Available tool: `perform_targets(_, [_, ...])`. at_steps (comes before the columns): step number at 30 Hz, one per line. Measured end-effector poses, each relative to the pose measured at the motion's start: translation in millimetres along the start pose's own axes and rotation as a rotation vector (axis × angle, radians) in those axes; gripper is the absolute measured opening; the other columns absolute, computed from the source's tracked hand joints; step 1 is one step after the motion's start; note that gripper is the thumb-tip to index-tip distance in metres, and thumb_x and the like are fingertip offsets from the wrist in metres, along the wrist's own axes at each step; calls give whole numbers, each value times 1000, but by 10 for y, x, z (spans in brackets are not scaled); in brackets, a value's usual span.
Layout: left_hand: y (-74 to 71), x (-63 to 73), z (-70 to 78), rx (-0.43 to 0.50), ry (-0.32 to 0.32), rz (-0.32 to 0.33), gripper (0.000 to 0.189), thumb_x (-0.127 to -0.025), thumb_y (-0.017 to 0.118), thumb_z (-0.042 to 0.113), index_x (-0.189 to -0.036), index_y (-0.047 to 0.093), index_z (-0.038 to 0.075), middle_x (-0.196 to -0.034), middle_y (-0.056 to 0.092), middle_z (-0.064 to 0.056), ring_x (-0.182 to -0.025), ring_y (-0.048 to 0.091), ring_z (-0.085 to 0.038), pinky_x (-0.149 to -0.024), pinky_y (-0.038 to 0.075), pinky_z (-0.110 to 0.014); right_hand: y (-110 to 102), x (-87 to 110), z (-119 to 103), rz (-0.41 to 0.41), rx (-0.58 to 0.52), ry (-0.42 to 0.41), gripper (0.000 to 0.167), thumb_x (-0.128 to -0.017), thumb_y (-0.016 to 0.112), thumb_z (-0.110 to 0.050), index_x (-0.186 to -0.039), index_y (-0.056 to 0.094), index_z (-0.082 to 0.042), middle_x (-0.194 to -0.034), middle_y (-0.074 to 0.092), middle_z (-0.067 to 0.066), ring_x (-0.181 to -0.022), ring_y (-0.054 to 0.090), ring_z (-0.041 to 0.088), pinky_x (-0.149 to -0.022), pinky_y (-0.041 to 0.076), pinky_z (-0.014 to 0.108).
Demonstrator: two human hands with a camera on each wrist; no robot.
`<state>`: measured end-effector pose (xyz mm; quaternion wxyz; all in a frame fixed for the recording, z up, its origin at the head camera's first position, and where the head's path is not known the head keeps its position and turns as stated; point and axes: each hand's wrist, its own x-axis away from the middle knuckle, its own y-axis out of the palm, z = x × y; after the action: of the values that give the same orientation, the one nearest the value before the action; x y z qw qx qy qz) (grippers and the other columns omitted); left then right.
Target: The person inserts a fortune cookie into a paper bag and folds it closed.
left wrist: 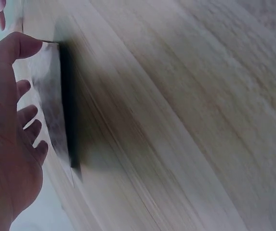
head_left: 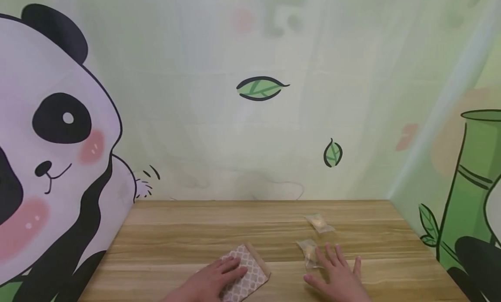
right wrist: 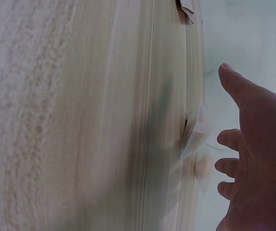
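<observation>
A pale green backdrop (head_left: pixel 195 128) is rising behind the wooden table (head_left: pixel 172 245). On the table's near part, the pouch (head_left: pixel 253 276) is lying aslant, showing a tan-and-white lattice pattern and a plain brown strip along its right edge. The left hand (head_left: pixel 215 279) is resting over the pouch, fingers and thumb loosely apart, the thumb touching it. To the right, the right hand (head_left: pixel 339 273) is spreading its fingers and thumb wide, holding nothing. Its fingers are reaching over the nearer packet (head_left: pixel 309 251), which, like the farther packet (head_left: pixel 319 223), is showing clear wrapping around something yellowish.
</observation>
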<state>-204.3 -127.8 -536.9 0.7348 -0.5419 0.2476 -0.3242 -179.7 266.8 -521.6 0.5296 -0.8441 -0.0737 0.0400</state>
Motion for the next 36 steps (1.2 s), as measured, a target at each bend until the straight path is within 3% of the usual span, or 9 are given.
perform_targets(3, [0, -38, 56, 19, -54, 49, 90, -94, 66, 69, -162, 47, 14, -164, 47, -18, -151, 44, -38, -120, 39, -56, 16, -3, -11, -4, -11, -4, 90, -96, 69, -63, -160, 46, -5, -169, 26, 30, -158, 10, 56, -106, -10, 90])
perform_targets(7, [22, -148, 173, 46, -173, 113, 96, -93, 69, 68, -162, 44, 5, -163, 45, -24, -150, 42, -45, -120, 37, -64, 32, -12, -24, -6, -7, -5, 89, -96, 69, -63, -160, 47, -5, -169, 27, 29, -158, 11, 55, -107, -10, 90])
perform_targets(12, [67, -298, 338, 96, -315, 103, 99, -94, 68, 65, -162, 40, -1, -164, 40, -30, -152, 35, -51, -119, 30, -72, 32, -35, -58, -3, 15, -22, 89, -95, 70, -65, -159, 49, -6, -168, 31, 29, -157, 15, 56, -108, -5, 91])
perform_targets(18, [127, -379, 430, 85, -380, 102, 94, -95, 70, 59, -161, 40, -1, -163, 42, -29, -151, 39, -50, -119, 32, -71, 29, -53, -100, -1, 35, -34, 91, -94, 70, -67, -159, 49, -7, -168, 33, 29, -157, 19, 54, -109, -3, 90])
perform_targets(25, [223, -351, 394, 24, -328, 116, 87, -95, 70, 61, -156, 51, 2, -161, 47, -25, -148, 43, -46, -116, 37, -69, 43, -67, -98, 10, 56, -36, 91, -93, 70, -68, -158, 51, -8, -167, 35, 28, -158, 20, 53, -110, -2, 90])
perform_targets(36, [226, -266, 307, -43, -131, 35, 82, -97, 62, 69, -161, 51, 18, -165, 47, -13, -152, 43, -34, -120, 38, -59, 22, -39, -175, 15, 51, -86, 90, -93, 71, -66, -157, 52, -7, -167, 37, 27, -157, 23, 53, -112, 0, 88])
